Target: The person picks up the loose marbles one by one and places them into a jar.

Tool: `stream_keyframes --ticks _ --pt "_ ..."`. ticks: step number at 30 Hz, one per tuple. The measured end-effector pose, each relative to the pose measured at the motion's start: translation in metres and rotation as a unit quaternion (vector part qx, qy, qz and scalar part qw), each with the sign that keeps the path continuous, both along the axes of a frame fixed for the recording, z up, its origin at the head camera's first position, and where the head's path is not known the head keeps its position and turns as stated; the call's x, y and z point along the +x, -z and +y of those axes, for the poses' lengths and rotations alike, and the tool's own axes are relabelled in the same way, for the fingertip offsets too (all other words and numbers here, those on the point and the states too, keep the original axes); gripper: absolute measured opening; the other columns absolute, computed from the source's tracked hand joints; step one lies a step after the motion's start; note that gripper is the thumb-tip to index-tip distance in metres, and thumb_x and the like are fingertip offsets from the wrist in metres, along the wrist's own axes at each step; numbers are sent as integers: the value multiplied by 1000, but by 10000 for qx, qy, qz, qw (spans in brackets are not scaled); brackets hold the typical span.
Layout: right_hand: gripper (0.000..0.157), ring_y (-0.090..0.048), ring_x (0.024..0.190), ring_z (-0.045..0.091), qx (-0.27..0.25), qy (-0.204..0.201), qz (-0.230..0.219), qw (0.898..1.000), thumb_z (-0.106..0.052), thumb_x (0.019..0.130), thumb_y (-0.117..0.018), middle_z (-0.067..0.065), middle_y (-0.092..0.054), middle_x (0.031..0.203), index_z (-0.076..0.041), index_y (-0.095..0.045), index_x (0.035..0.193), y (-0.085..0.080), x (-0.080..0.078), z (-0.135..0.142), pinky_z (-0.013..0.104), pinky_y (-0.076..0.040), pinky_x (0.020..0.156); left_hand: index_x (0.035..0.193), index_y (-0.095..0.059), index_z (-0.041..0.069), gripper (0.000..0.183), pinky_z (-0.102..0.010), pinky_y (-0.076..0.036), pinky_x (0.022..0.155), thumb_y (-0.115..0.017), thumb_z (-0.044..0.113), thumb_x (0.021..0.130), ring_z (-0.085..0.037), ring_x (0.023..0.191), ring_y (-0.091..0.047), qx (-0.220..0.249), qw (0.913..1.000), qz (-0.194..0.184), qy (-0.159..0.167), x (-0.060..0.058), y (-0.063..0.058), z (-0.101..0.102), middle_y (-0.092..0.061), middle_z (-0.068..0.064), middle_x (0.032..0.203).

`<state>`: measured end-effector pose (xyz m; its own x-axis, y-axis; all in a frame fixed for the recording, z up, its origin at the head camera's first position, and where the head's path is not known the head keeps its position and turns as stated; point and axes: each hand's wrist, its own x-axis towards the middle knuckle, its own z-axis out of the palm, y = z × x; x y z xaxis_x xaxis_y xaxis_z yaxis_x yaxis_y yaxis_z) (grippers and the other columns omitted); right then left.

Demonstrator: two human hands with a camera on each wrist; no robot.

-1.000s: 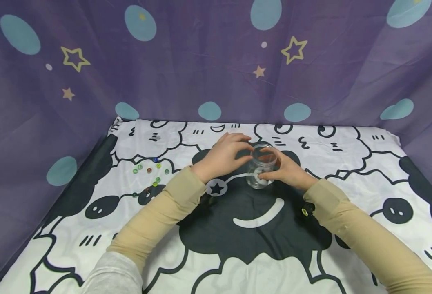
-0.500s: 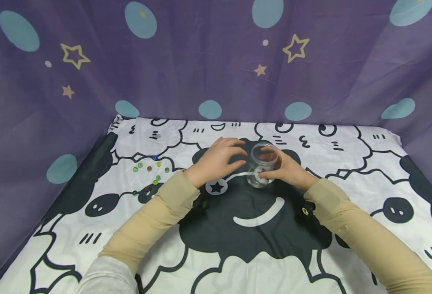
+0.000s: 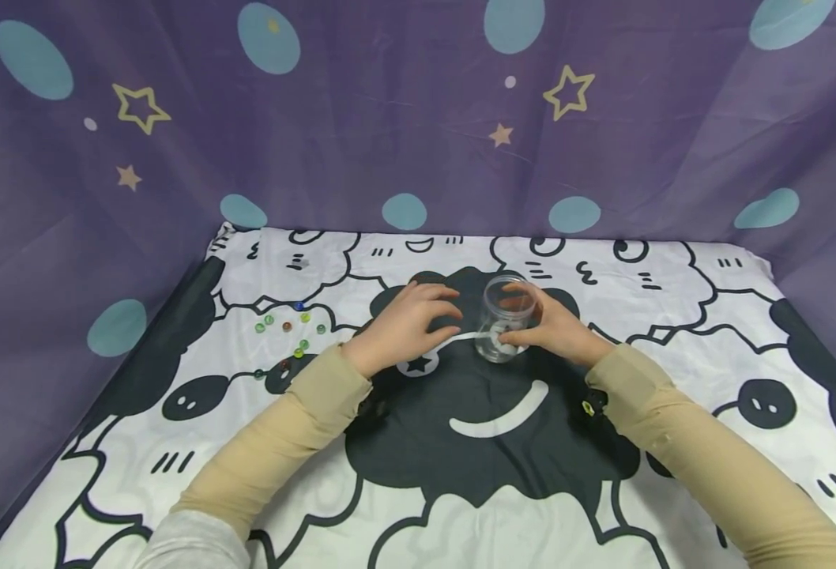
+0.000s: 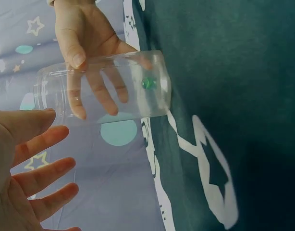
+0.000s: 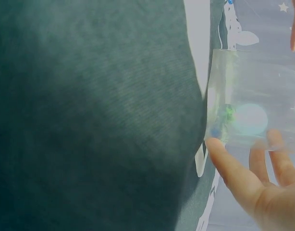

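A clear, open-topped jar (image 3: 491, 320) stands upright on the black patch of the printed cloth. My right hand (image 3: 556, 328) grips it from the right, thumb in front and fingers round the far side. A green marble (image 4: 147, 83) lies at the jar's bottom in the left wrist view. The right wrist view shows a blurred blue spot (image 5: 215, 131) near the base as well. My left hand (image 3: 405, 322) hovers to the left of the jar, apart from it. Its fingers are spread and loosely bent, with nothing between them.
Several loose glass marbles (image 3: 305, 318), green, yellow-green, blue and reddish-brown, lie scattered on the cloth (image 3: 304, 482) at the left. A purple curtain (image 3: 389, 103) with stars and blue ovals rises behind and at both sides.
My left hand has drawn back from beside the jar's rim, leftward and slightly lower. My right hand and the jar have stayed in place.
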<state>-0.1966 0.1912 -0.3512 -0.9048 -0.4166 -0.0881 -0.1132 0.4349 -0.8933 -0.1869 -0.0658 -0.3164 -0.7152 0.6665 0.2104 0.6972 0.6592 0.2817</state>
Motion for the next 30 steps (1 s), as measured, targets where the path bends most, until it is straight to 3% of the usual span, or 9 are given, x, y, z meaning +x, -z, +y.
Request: stream_keyframes --ticks 19,25,30 --pt "78 -53 102 27 -100 -20 31 9999 -17 80 -76 13 -45 142 -15 -32 144 1 0 -1 38 -50 71 105 -72 10 21 -55 -24 114 -67 22 89 -28 125 -50 4 9998 -172 47 14 13 -17 -57 -11 130" --pt "78 -53 105 31 -139 -31 -4 9999 -17 80 -76 13 -44 143 -14 -31 144 1 1 0 39 -50 72 104 -72 9 20 -51 -33 110 -67 21 89 -28 121 -52 30 9998 -139 143 16 16 -24 -59 -13 127" --pt "78 -53 107 31 -94 3 9 10000 -18 80 -76 13 -45 143 -15 -32 144 1 1 1 37 -50 72 105 -72 9 20 -55 -31 111 -67 21 89 -29 122 -52 34 9997 -218 137 18 18 -33 -59 -15 127"
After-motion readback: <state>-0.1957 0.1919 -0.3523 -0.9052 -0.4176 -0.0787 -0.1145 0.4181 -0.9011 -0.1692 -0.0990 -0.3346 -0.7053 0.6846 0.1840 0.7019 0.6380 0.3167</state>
